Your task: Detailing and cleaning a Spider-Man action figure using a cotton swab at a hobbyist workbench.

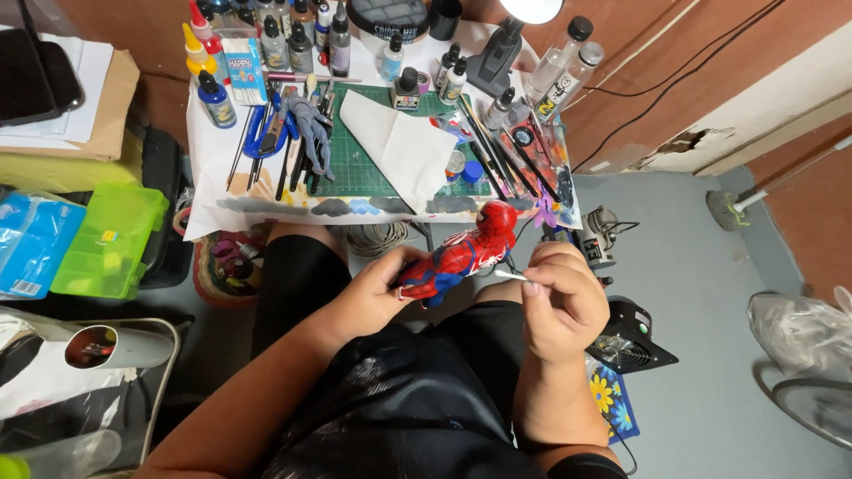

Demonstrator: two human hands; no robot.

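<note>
now, at the far edge of the surface (206, 177) you have a row of small paint bottles (297, 40) with dark caps and pale labels, and at its left end a yellow bottle with a red nozzle (193, 46) beside a blue bottle with a black cap (216, 102). just right of those stands a narrow white-and-blue packet (245, 66), upright, with coloured print on its face. a round dark tub with a label on its lid (389, 16) sits at the top centre, and two clear tall bottles with black caps (562, 60) lean at the right. a white folded sheet (404, 146) lies on the green cutting mat (355, 173). on the left, off the surface, a lime green plastic compartment box (111, 239) rests next to a blue packet (31, 244).

the red and blue action figure (461, 253) is above your lap, just in front of the surface edge, lying tilted with its red head up toward the right. your left hand (373, 297) has its grip closed around the figure's legs. your right hand (559, 306) pinches a thin white stick (511, 276), whose tip points at the figure's torso; touching or not, you cannot tell.
</note>
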